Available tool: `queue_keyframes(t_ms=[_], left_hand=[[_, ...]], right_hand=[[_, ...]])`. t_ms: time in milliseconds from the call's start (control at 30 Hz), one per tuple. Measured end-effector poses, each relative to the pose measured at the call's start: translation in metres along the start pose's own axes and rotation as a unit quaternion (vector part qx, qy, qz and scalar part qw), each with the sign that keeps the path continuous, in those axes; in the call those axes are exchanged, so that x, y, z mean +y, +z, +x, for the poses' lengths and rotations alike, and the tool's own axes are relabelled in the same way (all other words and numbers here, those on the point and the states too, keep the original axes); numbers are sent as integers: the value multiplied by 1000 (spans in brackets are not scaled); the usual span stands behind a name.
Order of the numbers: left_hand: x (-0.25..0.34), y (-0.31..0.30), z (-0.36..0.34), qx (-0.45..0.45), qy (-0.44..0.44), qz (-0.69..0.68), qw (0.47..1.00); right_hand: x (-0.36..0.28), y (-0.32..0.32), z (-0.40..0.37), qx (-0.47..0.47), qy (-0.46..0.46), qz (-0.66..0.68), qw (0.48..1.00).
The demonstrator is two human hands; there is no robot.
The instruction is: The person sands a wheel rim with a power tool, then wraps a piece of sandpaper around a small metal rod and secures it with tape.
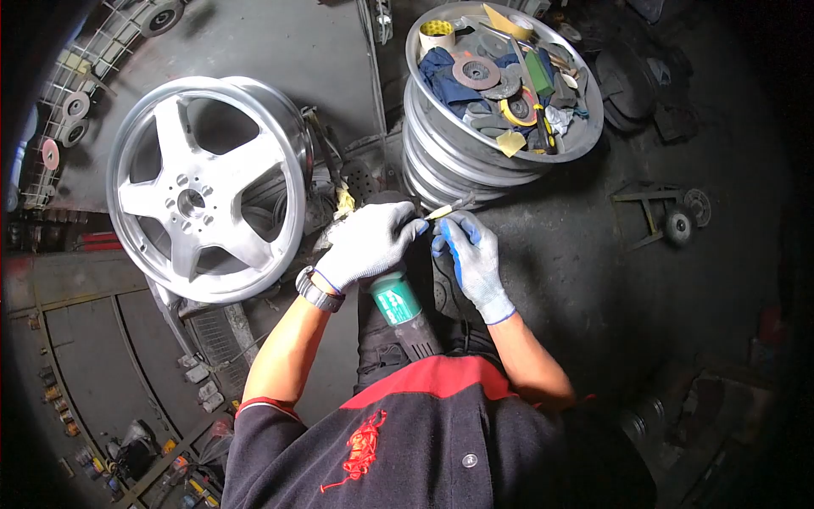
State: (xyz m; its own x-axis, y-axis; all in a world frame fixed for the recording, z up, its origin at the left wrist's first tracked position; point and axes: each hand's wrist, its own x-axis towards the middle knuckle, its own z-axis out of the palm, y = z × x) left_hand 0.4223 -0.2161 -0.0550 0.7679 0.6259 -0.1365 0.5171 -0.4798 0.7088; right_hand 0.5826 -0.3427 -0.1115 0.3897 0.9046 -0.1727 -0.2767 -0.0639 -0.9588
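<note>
My left hand point(373, 242), in a grey-white glove with blue fingertips, is closed over the upper part of a power tool with a green body point(396, 299) and black rear end, apparently a grinder. The tool's head is hidden under the glove. Beside it, my right hand point(471, 259), gloved alike, has its fingers curled together at a slim, pale yellow pen-like stick point(439, 212) with a greyish tip. The stick's lower end reaches the left fingertips. Close by on the left stands a bare silver alloy wheel point(212, 182) with five broad spokes.
Stacked rims point(462, 161) at the top carry abrasive discs point(476, 72), tape rolls point(437, 34), cloths and hand tools. A dark cable point(454, 293) hangs between my arms. A small wheeled frame point(649, 212) sits right; a wire rack with discs point(76, 106) stands left.
</note>
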Motion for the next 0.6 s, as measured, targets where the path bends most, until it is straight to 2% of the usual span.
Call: queue_keyframes(t_ms=[100,167,367,467,600], left_hand=[[-1,3,-1,31,32,-10,999],[0,6,-2,71,61,37,995],[-1,12,-2,111,91,57,988],[-1,9,-1,88,74,56,992],[0,10,-1,109,89,81,987]], right_hand=[[1,0,1,-2,13,15,1000],[2,-1,2,-1,18,14,1000],[1,3,0,7,30,26,999],[0,5,1,5,30,35,999],[-9,10,2,3,17,2,1000]])
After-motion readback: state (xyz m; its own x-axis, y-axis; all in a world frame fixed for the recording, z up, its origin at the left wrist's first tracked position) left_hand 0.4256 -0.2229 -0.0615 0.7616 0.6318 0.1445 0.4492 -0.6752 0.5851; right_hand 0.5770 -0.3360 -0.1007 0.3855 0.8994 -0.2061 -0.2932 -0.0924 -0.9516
